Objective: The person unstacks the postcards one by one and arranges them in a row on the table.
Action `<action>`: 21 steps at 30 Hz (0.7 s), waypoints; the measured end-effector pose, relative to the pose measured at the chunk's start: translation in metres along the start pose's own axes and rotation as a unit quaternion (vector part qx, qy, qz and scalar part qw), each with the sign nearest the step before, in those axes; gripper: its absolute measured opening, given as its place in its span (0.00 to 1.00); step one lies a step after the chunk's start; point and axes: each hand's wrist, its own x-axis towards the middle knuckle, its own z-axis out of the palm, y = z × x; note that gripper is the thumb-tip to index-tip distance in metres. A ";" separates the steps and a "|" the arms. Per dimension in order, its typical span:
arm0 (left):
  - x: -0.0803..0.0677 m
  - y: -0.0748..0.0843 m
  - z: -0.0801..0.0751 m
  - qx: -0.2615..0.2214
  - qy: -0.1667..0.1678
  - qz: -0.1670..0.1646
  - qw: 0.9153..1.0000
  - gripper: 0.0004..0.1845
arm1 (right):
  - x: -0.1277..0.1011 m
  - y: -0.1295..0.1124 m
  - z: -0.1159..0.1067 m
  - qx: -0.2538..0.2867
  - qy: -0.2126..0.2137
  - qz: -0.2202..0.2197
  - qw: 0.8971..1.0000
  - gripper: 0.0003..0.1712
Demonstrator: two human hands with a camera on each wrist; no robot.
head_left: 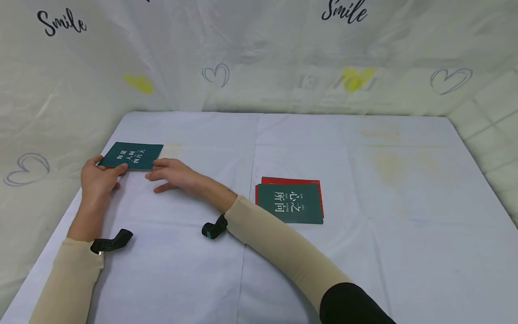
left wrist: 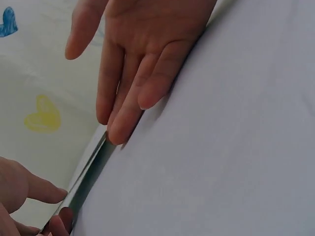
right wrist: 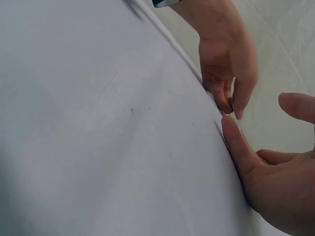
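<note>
Item one: green card (head_left: 131,155), printed with white characters, lying flat on the bench (head_left: 364,180) at the far left, close to the left edge.

Left hand (head_left: 97,177): fingers grasping the near left corner of the green card, thumb on top of it, the other fingers curled at its edge. In the left wrist view the card (left wrist: 88,172) shows edge-on, a thin dark strip between the two hands, with the left fingertips (left wrist: 47,194) at its lower end. In the right wrist view the same hand (right wrist: 229,64) comes down from above, fingertips pressed together at the bench surface.

Right hand (head_left: 171,173): fingers released, held straight and slightly spread, palm down, resting on the bench just beside the card's near right corner. The left wrist view shows these fingers (left wrist: 130,93) laid out straight, their tips reaching the card's edge. Whether they actually touch the card cannot be told for certain. In the right wrist view the hand (right wrist: 275,172) lies open, thumb apart from the rest.

Item two: second green card (head_left: 290,203), white characters, well apart to the right of the right hand's fingers, lying on top of a red card (head_left: 291,182) whose edges show at its far and side margins.

Bench covering: white cloth with a centre crease. Both wrists carry a black strap; sleeves beige.
</note>
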 end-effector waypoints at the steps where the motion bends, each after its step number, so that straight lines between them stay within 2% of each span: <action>1: 0.001 0.000 -0.001 0.009 -0.003 0.003 1.000 0.49 | 0.000 0.000 0.000 -0.003 -0.001 0.000 1.000 0.39; 12: 0.007 0.000 -0.011 0.086 -0.024 -0.011 0.996 0.48 | -0.001 0.000 0.001 -0.047 -0.009 0.000 0.999 0.39; 21: 0.007 -0.004 -0.015 0.096 -0.014 -0.003 0.995 0.48 | -0.002 0.004 0.001 -0.097 -0.037 -0.020 0.994 0.41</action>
